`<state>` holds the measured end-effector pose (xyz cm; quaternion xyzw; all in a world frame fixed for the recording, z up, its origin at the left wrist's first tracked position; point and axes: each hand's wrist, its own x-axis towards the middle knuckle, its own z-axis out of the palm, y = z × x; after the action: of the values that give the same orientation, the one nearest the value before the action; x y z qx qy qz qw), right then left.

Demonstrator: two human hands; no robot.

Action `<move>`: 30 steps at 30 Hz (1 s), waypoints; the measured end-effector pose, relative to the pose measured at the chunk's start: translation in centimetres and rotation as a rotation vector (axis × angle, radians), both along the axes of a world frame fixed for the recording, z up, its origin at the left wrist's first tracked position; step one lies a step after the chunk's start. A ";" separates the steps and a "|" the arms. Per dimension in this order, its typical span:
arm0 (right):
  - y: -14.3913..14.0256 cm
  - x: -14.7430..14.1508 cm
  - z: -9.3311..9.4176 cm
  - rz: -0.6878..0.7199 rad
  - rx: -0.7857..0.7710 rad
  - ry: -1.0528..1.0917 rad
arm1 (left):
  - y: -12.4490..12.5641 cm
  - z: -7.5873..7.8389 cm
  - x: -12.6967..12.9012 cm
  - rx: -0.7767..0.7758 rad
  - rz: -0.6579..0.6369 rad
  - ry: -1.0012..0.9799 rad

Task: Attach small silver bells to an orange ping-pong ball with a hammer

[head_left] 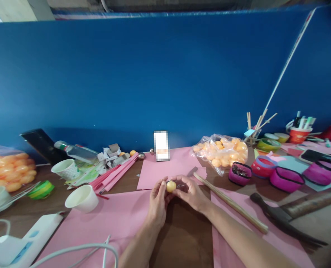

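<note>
A small yellow-orange ball (171,186) is held up over the brown table between my two hands. My left hand (157,203) grips it from the left, with thumb and fingers closed around its edge. From the right, my right hand (191,194) pinches the ball's side, its fingers bent. Something small and dark shows at the ball's top edge, too small to make out. Pink paper sheets (120,212) lie on the table around both hands. A wooden stick (232,203) rests just right of my right hand.
Plastic bags of orange balls (223,150) lie behind and far left. A hammer (277,216) and purple containers (286,179) are at right. A white cup (82,198), power strip (28,242) and cable (84,246) are at left. A blue partition (154,74) stands behind.
</note>
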<state>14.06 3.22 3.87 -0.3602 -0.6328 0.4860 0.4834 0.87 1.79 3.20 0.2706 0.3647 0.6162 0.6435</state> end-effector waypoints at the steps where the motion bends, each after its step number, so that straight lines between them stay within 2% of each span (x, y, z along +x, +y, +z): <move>1: 0.0 0.0 0.0 -0.002 0.000 0.001 | 0.0 0.0 0.0 0.003 -0.013 -0.007; 8: 0.4 0.1 -0.1 -0.103 -0.006 0.003 | 0.0 0.0 0.4 0.048 -0.071 -0.065; 20: 0.4 0.0 -0.4 -0.095 -0.031 0.072 | -0.2 0.1 0.5 0.070 -0.091 -0.003; 30: 0.3 0.2 -0.1 -0.074 0.054 -0.032 | -0.2 0.3 0.3 0.065 -0.070 0.032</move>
<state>14.24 3.56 3.80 -0.3779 -0.6395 0.4448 0.5004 1.18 1.63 3.46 0.3139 0.3450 0.6005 0.6495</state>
